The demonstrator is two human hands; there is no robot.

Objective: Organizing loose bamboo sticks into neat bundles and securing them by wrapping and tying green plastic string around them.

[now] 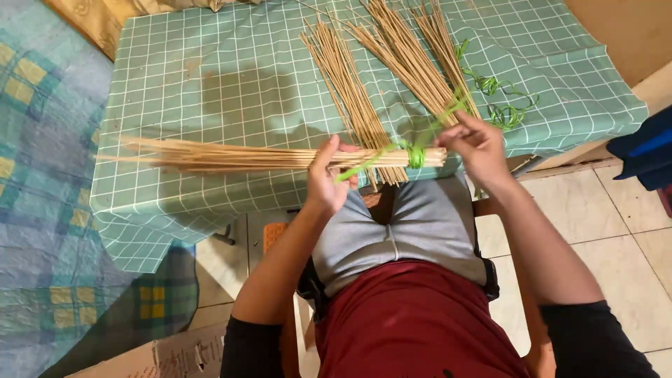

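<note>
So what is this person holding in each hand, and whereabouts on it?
The left hand grips a bundle of thin sticks near its tied end. The right hand pinches the green ribbon wound round that end.

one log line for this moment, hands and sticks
left hand: grips stick bundle | right hand: pulls green ribbon tied round bundle end | loose sticks on green cloth

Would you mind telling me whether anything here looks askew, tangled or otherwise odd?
Little stands out. The green string lies in a loose tangle near the table's far right edge. The loose sticks on the checked cloth fan out unevenly, while the bundle gripped by the left hand and right hand is tied.
</note>
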